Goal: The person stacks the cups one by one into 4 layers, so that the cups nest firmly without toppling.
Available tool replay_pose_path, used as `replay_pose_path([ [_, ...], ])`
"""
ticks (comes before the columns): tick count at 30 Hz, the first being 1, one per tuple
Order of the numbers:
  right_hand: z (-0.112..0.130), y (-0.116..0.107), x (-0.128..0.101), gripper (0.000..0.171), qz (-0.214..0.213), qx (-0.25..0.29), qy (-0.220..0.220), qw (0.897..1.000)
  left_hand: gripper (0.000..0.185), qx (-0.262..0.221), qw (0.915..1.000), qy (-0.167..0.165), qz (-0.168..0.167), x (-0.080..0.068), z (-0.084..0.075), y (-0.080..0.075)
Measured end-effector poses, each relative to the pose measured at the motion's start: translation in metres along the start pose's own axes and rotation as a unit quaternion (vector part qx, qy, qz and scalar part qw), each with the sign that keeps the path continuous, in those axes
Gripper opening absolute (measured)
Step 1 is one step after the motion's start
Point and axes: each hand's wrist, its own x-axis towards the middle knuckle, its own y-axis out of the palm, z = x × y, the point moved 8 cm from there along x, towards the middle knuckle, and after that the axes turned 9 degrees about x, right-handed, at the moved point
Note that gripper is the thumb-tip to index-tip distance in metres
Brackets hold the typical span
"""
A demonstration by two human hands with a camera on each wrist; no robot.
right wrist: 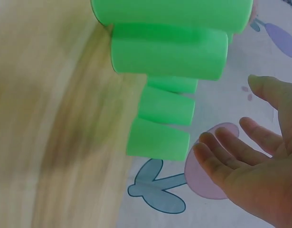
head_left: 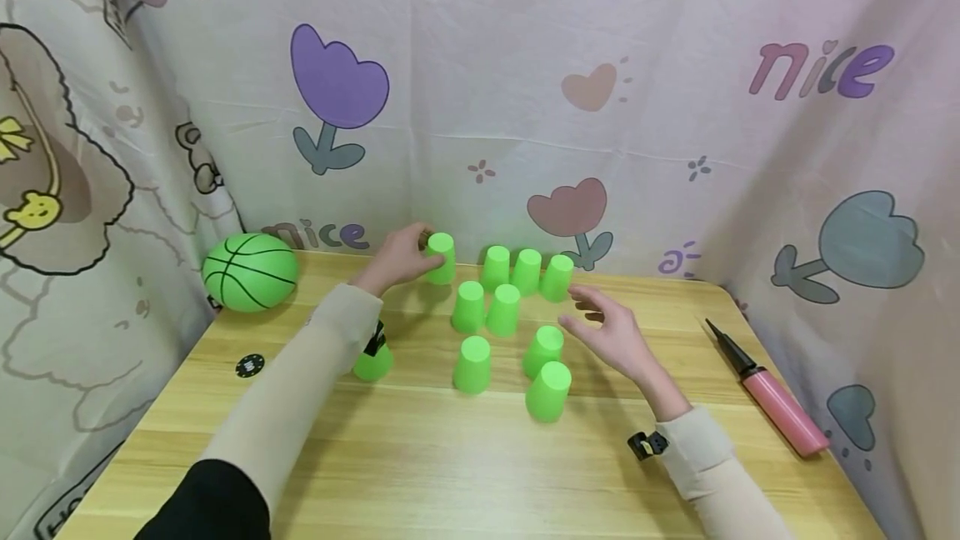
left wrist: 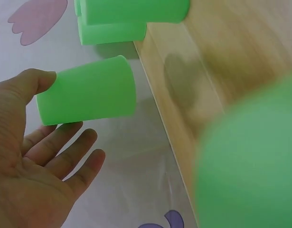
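My left hand (head_left: 399, 257) pinches an upside-down green plastic cup (head_left: 442, 259) near its closed end, close to the table's back edge. In the left wrist view, the thumb and fingertips meet that cup (left wrist: 89, 90). My right hand (head_left: 611, 332) holds nothing; its fingers are spread and loosely bent beside the right-hand cup (head_left: 557, 278) of a back row of three. Two cups, including a green cup (head_left: 470, 307), stand side by side before that row. Nearer me are a single cup (head_left: 472, 365) and a right-hand pair with one cup (head_left: 548, 392) in front.
Partly hidden by my left wrist is another green cup (head_left: 372, 363). A green ball (head_left: 251, 272) with black lines sits at the back left, near a black chip (head_left: 250, 365). On the right lies a pink hand pump (head_left: 783, 411). A printed curtain (head_left: 480, 107) hangs behind the wooden table (head_left: 465, 473).
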Motion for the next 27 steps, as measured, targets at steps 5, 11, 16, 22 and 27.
replay_pose_path([
  [5, -0.002, 0.007, -0.008, 0.059, 0.012, 0.013, 0.002, 1.0, 0.053, -0.013, 0.9999, 0.001, -0.001, 0.01, -0.007, 0.006],
  [11, -0.003, 0.013, -0.015, 0.057, 0.022, 0.024, 0.005, 0.999, 0.052, -0.028, 0.9995, -0.011, 0.003, 0.021, -0.009, 0.017],
  [16, -0.002, 0.02, -0.019, 0.056, 0.032, 0.033, 0.004, 0.999, 0.05, -0.038, 0.999, -0.022, 0.009, 0.026, -0.009, 0.027],
  [22, -0.005, 0.024, -0.021, 0.055, 0.037, 0.032, 0.002, 0.999, 0.049, -0.05, 0.9983, -0.028, 0.014, 0.031, -0.008, 0.038],
  [27, -0.007, 0.026, -0.021, 0.054, 0.042, 0.034, 0.011, 0.998, 0.047, -0.048, 0.9983, -0.03, 0.009, 0.033, -0.006, 0.043],
])
